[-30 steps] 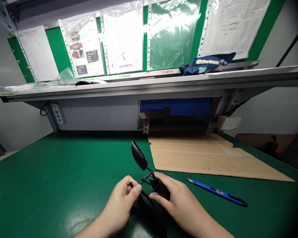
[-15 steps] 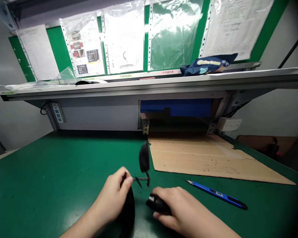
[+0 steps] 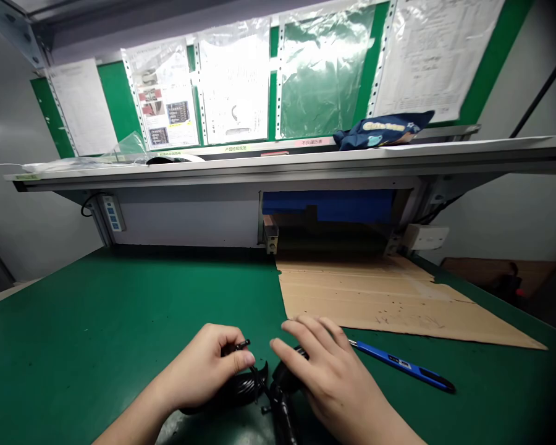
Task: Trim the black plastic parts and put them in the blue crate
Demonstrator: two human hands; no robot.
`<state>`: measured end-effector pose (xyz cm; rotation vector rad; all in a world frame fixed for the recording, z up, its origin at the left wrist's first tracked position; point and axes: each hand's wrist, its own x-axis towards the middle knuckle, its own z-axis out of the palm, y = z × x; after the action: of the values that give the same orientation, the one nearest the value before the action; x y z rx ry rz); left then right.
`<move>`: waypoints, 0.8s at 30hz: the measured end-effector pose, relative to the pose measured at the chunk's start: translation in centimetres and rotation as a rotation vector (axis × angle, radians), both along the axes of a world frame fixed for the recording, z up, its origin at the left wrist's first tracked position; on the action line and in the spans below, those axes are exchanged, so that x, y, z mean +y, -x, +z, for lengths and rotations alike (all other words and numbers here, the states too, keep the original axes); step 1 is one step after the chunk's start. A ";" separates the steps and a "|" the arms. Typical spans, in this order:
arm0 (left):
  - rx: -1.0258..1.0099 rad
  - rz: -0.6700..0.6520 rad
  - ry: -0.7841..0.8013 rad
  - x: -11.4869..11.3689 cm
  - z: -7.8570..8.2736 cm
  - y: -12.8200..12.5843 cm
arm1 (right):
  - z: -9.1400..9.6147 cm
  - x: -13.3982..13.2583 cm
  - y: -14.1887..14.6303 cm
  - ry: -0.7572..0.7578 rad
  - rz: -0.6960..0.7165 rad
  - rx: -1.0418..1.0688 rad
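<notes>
My left hand [image 3: 213, 364] is closed in a pinch on a thin black cord-like piece [image 3: 244, 343], whose small tip pokes out above the thumb. Under that hand lies a glossy, ribbed black bundle [image 3: 243, 388], partly hidden by the fingers. My right hand [image 3: 322, 371] curls from above over a rounded black part [image 3: 285, 377], with its fingertips at the far side. A shiny black jointed piece [image 3: 282, 411] runs down from between the hands to the lower edge. How these black pieces join is unclear.
A blue pen-shaped tool [image 3: 403, 364] lies right of my right hand. Behind it a flat cardboard sheet [image 3: 352, 296] covers part of the green table [image 3: 143, 296]. A shelf [image 3: 213, 173] spans the back, bearing a dark blue pouch [image 3: 382, 131].
My right hand has shifted slightly upward and now covers the black part more from above. The upright black oval pad between the hands is no longer visible there. A ribbed black bundle now shows.
</notes>
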<state>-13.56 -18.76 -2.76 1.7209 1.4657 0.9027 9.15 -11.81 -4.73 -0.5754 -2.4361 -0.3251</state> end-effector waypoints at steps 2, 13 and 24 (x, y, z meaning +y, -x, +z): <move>0.087 -0.077 -0.082 -0.4 0.3 -0.5 | -0.2 -0.5 0.4 0.105 0.044 -0.106; -0.539 0.167 0.152 1.0 -1.9 -1.1 | -0.1 1.4 -0.7 0.374 -0.478 0.079; -0.991 -0.007 0.265 -0.1 -2.5 -4.0 | -2.2 -0.7 1.7 0.061 -0.118 -0.083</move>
<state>-9.60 -18.90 -5.28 0.8406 0.8384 1.2349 7.47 -12.56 -6.98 -0.7480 -2.5043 -0.3292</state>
